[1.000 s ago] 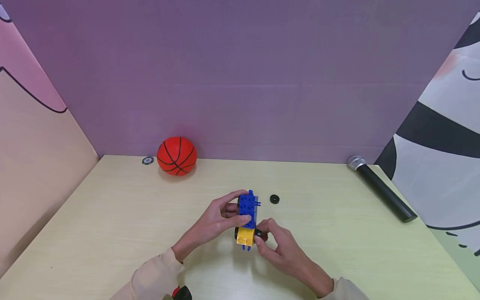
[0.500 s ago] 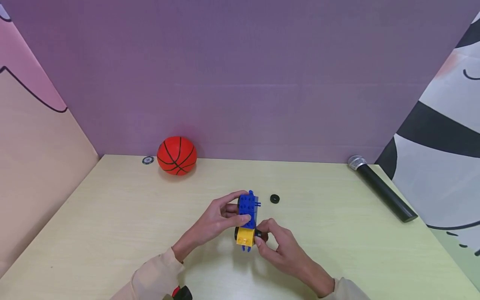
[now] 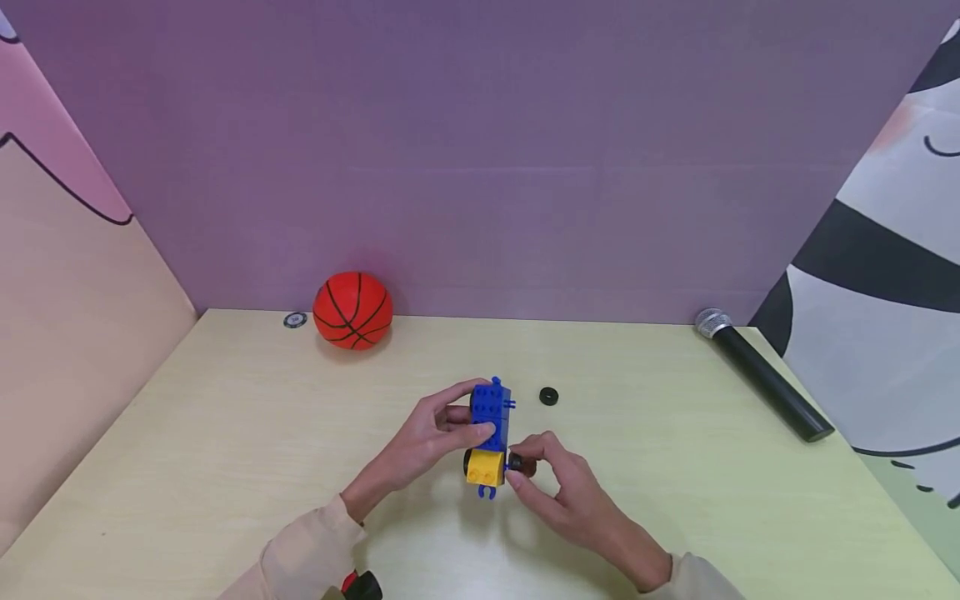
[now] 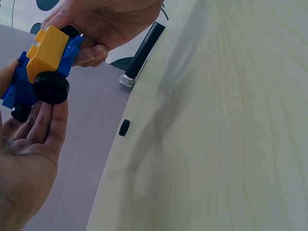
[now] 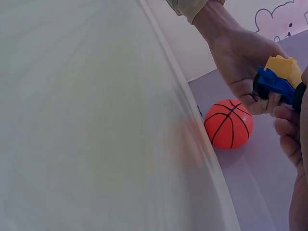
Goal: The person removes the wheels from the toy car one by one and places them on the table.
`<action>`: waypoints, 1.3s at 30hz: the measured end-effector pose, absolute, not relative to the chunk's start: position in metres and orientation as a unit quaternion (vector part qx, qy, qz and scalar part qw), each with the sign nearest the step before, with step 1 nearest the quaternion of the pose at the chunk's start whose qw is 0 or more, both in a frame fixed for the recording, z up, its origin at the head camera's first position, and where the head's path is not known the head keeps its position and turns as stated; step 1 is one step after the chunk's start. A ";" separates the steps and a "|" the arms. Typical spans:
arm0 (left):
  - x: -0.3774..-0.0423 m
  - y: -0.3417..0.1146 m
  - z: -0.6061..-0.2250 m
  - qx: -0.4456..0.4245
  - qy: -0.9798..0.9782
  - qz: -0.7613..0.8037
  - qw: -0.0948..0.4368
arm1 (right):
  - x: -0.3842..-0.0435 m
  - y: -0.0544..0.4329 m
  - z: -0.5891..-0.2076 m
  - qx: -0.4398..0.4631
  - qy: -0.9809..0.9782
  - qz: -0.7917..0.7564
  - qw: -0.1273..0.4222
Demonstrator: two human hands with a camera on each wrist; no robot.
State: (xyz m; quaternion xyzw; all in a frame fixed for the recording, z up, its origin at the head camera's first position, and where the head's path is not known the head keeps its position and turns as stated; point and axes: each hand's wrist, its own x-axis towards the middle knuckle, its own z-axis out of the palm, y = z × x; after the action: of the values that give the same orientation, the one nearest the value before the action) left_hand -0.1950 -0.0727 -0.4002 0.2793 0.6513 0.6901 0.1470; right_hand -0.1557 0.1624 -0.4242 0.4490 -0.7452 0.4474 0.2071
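Observation:
My left hand [image 3: 423, 437] grips a toy car [image 3: 491, 408] of blue and yellow bricks above the table, thumb on its blue studded top. A yellow brick [image 3: 485, 467] forms the end nearer me. On the car's right side my right hand [image 3: 573, 496] pinches a black wheel [image 3: 515, 462], with a bit of blue axle showing between wheel and body. The far right axle [image 3: 511, 404] is bare. Black wheels sit on the left side, one plain in the left wrist view as the near wheel [image 4: 51, 87]. A loose black wheel [image 3: 549, 396] lies on the table beyond the right hand.
An orange-red toy basketball [image 3: 352, 311] and a small round chip [image 3: 296, 320] are at the back left. A microphone [image 3: 768, 379] lies along the right edge. A black and red object [image 3: 363, 586] shows partly beside the left sleeve. A purple panel [image 3: 525, 167] stands behind the table.
The toy car has shifted slightly left in my left hand. The wheel pinched by my right hand now stands a little away from the body, exposing some blue axle.

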 end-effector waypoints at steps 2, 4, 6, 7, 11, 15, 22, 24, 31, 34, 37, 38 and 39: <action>-0.195 -0.073 -0.400 0.276 0.651 0.692 0.145 | -0.156 0.163 -0.424 0.444 -0.748 0.445 0.215; -0.195 -0.072 -0.399 0.272 0.654 0.691 0.144 | -0.155 0.164 -0.424 0.435 -0.754 0.442 0.218; -0.195 -0.073 -0.399 0.266 0.655 0.692 0.144 | -0.153 0.166 -0.423 0.425 -0.763 0.438 0.215; -0.195 -0.073 -0.399 0.264 0.655 0.693 0.145 | -0.153 0.167 -0.423 0.421 -0.766 0.436 0.214; -0.194 -0.074 -0.398 0.259 0.655 0.695 0.145 | -0.150 0.170 -0.421 0.404 -0.781 0.431 0.203; -0.193 -0.075 -0.398 0.260 0.657 0.693 0.145 | -0.149 0.173 -0.420 0.399 -0.782 0.430 0.208; -0.194 -0.079 -0.398 0.261 0.660 0.691 0.137 | -0.153 0.175 -0.422 0.411 -0.768 0.430 0.238; -0.194 -0.079 -0.398 0.264 0.662 0.689 0.135 | -0.154 0.176 -0.424 0.411 -0.766 0.428 0.246; -0.195 -0.081 -0.400 0.268 0.665 0.685 0.128 | -0.155 0.182 -0.424 0.409 -0.763 0.425 0.265; -0.196 -0.081 -0.401 0.268 0.665 0.685 0.128 | -0.154 0.184 -0.422 0.403 -0.764 0.428 0.265; -0.196 -0.081 -0.401 0.268 0.662 0.688 0.129 | -0.154 0.186 -0.420 0.395 -0.769 0.427 0.265; -0.196 -0.081 -0.400 0.267 0.662 0.688 0.130 | -0.154 0.187 -0.420 0.391 -0.772 0.425 0.265; -0.196 -0.081 -0.400 0.266 0.662 0.688 0.130 | -0.155 0.189 -0.420 0.391 -0.772 0.423 0.269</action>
State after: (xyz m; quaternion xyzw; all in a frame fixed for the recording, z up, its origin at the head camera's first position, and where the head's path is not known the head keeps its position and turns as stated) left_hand -0.1958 -0.0812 -0.3999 0.2661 0.6621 0.6883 0.1304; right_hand -0.1552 0.1888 -0.4198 0.3910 -0.7717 0.4230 0.2695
